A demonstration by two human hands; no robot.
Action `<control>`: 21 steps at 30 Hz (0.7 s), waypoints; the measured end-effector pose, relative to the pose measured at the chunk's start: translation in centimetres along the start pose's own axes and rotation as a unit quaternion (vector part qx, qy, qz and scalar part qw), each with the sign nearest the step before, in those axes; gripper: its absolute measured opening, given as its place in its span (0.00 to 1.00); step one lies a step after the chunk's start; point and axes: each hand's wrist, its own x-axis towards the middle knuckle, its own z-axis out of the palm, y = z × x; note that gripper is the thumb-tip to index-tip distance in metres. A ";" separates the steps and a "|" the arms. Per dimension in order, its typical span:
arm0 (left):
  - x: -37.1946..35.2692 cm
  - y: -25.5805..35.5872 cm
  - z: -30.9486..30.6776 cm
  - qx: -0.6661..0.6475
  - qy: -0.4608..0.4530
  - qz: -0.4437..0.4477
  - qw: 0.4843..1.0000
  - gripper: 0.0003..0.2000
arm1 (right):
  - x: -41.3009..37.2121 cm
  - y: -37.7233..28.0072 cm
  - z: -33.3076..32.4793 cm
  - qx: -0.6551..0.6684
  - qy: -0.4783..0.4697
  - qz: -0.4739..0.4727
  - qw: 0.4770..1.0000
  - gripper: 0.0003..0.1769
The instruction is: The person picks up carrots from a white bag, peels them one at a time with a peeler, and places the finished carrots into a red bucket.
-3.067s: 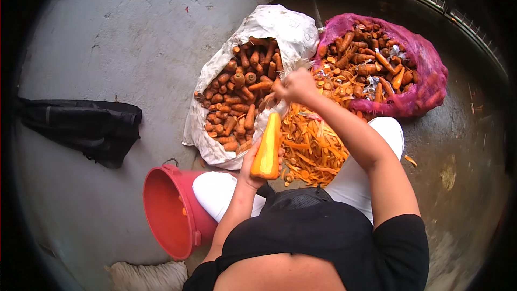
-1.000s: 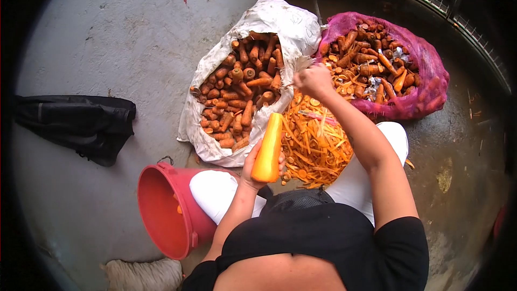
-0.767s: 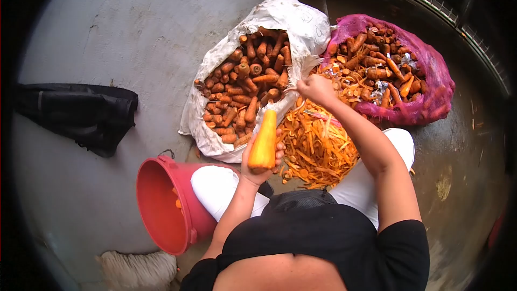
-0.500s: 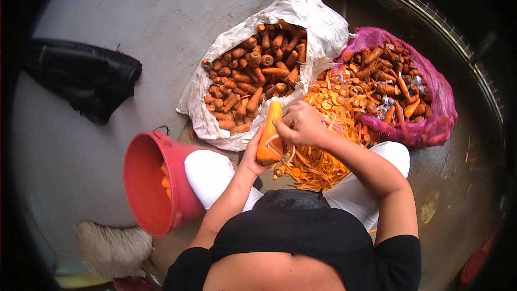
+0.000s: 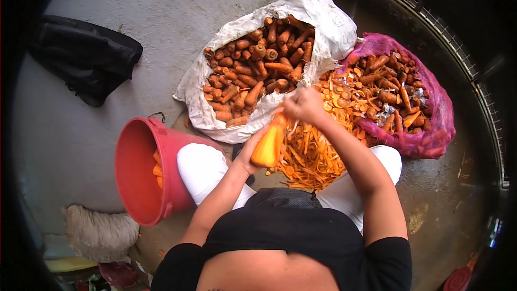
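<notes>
My left hand (image 5: 251, 152) is wrapped around a thick, peeled orange carrot (image 5: 267, 148), held tilted in front of my lap with its narrow end pointing away. At that narrow end, my right hand (image 5: 305, 104) is closed on a peeler, whose pale frame shows only partly and is blurred. A heap of carrot peelings (image 5: 312, 159) lies on the floor just beneath the hands. Beyond them an open white sack (image 5: 335, 24) holds many unpeeled carrots (image 5: 245, 81).
A red bucket (image 5: 180, 180) with some peeled carrots inside leans at my left knee. To the right sits a purple mesh sack (image 5: 439, 143) of carrots and scraps. A black bag (image 5: 86, 59) lies far left, a greyish bundle (image 5: 102, 231) near left. A metal grating (image 5: 431, 27) edges the right.
My right hand has moved with the peeler from the carrot's lower part up to its narrow far end. My left hand still grips the carrot, and the whole view has shifted slightly.
</notes>
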 end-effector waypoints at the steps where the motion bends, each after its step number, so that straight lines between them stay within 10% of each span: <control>1: -0.6 0.3 0.9 0.039 0.004 -0.043 0.998 0.26 | 1.0 1.5 -0.8 0.038 -0.041 0.148 0.987 0.24; 3: -0.7 -0.3 -0.3 0.035 -0.019 -0.054 0.998 0.27 | 2.3 6.8 -1.6 -0.227 0.042 0.129 0.964 0.25; 10: 0.2 0.6 -2.9 -0.105 -0.119 0.011 0.987 0.32 | -3.3 23.4 3.0 -0.066 0.006 0.446 0.892 0.30; 14: 2.1 0.6 -6.0 -0.172 -0.101 0.023 0.980 0.30 | -5.4 18.5 5.8 -0.075 -0.331 0.401 0.851 0.27; 21: 2.7 1.5 -5.1 -0.155 0.075 0.084 0.981 0.28 | -8.3 17.7 8.9 -0.230 -0.203 0.163 0.938 0.17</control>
